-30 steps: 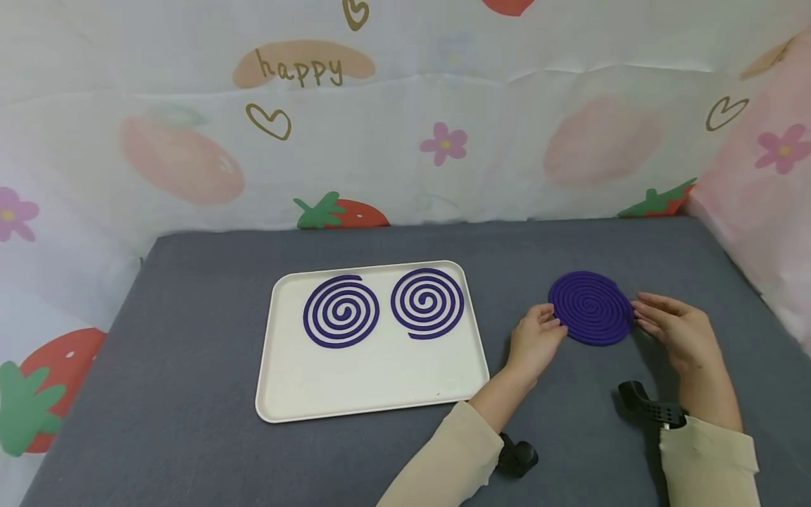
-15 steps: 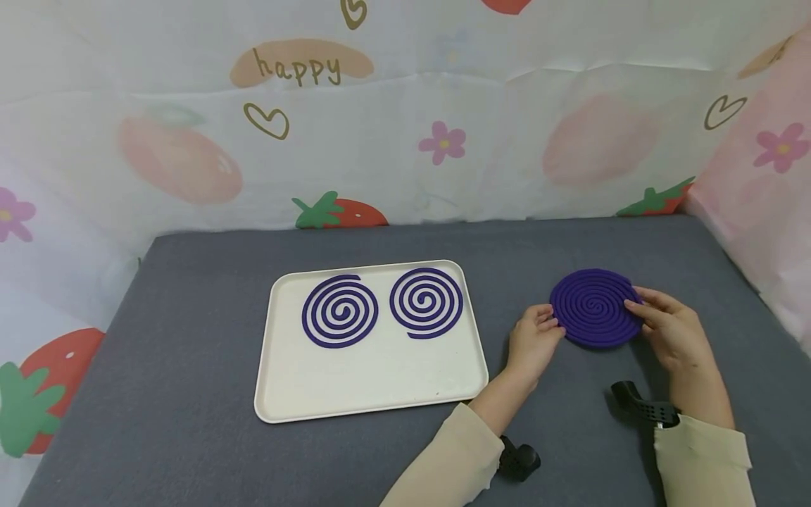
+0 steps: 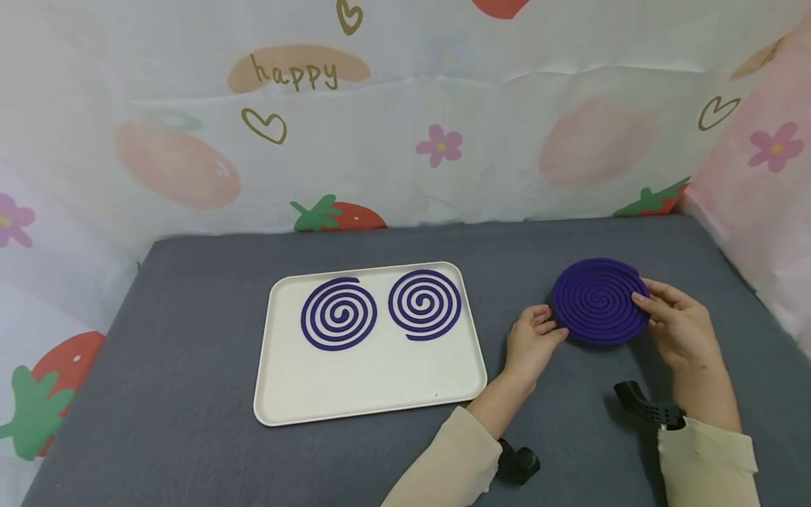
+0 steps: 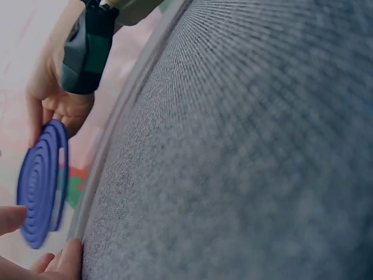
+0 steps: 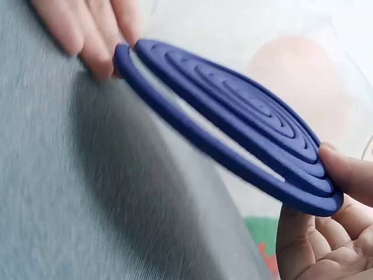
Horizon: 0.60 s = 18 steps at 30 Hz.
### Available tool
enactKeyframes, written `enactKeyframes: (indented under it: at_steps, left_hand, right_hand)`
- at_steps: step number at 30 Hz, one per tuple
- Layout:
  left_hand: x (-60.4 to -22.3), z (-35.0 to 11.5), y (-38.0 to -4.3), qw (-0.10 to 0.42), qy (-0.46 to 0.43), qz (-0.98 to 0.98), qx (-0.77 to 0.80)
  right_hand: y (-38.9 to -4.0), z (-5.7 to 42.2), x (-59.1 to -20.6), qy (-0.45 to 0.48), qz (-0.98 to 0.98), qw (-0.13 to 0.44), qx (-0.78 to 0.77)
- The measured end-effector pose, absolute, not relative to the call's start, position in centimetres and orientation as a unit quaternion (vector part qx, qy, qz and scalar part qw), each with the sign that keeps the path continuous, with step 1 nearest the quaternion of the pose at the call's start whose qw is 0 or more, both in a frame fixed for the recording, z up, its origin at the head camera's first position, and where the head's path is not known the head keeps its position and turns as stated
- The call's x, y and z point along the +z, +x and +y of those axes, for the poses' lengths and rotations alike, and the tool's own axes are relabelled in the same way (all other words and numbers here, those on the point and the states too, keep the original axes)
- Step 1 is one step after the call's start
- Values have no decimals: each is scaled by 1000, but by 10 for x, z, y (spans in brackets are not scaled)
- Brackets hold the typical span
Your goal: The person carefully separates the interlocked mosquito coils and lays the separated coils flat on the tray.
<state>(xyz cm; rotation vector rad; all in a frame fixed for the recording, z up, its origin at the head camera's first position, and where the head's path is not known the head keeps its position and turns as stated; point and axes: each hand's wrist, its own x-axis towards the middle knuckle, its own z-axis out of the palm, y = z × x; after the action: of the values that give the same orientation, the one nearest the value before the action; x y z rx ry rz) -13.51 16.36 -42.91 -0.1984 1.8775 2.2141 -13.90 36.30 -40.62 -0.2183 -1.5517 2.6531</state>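
Observation:
A purple-blue double mosquito coil [image 3: 600, 301], its rings packed tightly together, is tilted up off the grey cloth in my right hand [image 3: 687, 331]. The right thumb [image 5: 349, 175] presses its upper face while the fingers support it from below. In the right wrist view an outer strand hangs apart from the rest of the coil [image 5: 233, 122]. My left hand [image 3: 531, 345] is at its left edge, with relaxed fingertips [image 5: 96, 58] right by the strand's end. Two single mosquito coils, the left coil [image 3: 343, 314] and the right coil [image 3: 423, 301], lie side by side on the white tray [image 3: 361, 387].
Grey cloth [image 3: 171, 366] covers the table. Behind it hangs a white curtain [image 3: 494, 162] printed with strawberries, flowers and hearts. Black wrist devices [image 3: 649, 407] are strapped at both sleeves. The left forearm passes close by the tray's right front corner.
My right hand has taken hold of the double mosquito coil's right edge and raised and tilted it. The left hand has stayed by the left edge. The tray's coils have not moved.

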Motion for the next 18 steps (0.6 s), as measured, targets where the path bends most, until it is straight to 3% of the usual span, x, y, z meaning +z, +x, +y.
enactKeyframes:
  at_steps: [11,18]
  left_hand:
    - [-421,138,-137,182,-16,536,824]
    - [-414,108,-140,170,56,553,814]
  right_hand:
    - [-139,328,-385,23,-459,-21,888]
    - [-137,295,-378,50,-450,-4,892]
